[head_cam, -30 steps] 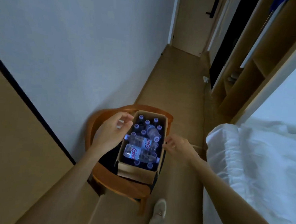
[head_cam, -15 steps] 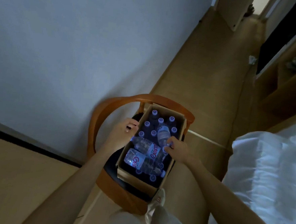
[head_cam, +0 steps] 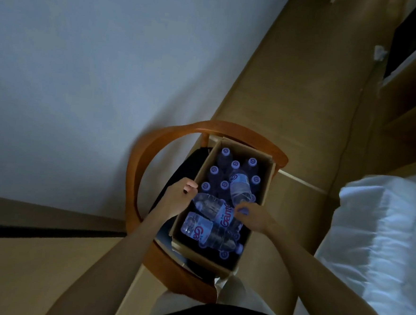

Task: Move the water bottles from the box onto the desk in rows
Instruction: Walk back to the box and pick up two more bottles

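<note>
Hands both in the box (head_cam: 261, 185) on the chair (head_cam: 154, 138), left hand (head_cam: 175, 200) and right hand (head_cam: 252, 215) curling onto the middle lying bottle (head_cam: 210, 208), so lifting it out toward the desk looks next.

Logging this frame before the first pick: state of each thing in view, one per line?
cardboard box: open, on the chair, still holding bottles
upright bottles: capped, standing in the box
three loose bottles: lying on top of the upright ones
middle loose bottle: held at both ends
left hand: grips its base end
right hand: fingers curled at its cap end
chair: beside the wall
</note>
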Demonstrator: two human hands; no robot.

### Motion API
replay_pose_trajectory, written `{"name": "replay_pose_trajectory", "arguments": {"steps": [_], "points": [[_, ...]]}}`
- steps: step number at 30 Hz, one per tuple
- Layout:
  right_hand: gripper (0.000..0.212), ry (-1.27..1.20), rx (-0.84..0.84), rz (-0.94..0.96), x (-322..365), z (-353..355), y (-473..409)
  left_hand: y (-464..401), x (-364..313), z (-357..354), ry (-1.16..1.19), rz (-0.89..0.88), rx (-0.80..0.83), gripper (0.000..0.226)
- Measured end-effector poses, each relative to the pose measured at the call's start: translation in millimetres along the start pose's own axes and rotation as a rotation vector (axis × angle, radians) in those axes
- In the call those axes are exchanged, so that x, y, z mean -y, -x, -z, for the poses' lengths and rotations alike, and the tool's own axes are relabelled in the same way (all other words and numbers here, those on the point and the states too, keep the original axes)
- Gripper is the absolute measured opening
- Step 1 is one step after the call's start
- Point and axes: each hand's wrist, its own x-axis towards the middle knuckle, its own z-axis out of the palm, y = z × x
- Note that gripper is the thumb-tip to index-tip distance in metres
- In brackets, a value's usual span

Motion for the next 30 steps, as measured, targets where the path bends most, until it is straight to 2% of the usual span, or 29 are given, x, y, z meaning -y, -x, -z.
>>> {"name": "replay_pose_trajectory", "arguments": {"steps": [2, 7, 12, 17, 20, 23, 30], "points": [[0.015, 0.03, -0.011, 0.0, 7, 5, -1, -8, 8, -2, -0.066, -0.023, 0.019, 0.009], [0.02, 0.111, -0.05, -0.055, 24, 18, -3, -26, 26, -2, -0.264, -0.136, 0.047, 0.024], [0.022, 0.059, -0.107, -0.117, 29, 35, -2, -48, 35, -5, -0.49, -0.187, 0.305, 0.046], [0.017, 0.013, -0.166, -0.131, 29, 44, 1, -63, 41, -13, -0.601, -0.244, 0.424, 0.038], [0.018, -0.006, -0.19, -0.13, 27, 48, 0, -70, 37, -4, -0.608, -0.228, 0.507, 0.028], [0.016, -0.017, -0.229, -0.126, 26, 53, -4, -70, 28, 10, -0.549, -0.191, 0.596, 0.027], [0.013, 0.053, -0.346, -0.151, 22, 61, -13, -54, 3, 19, -0.235, -0.221, 0.554, 0.025]]}}
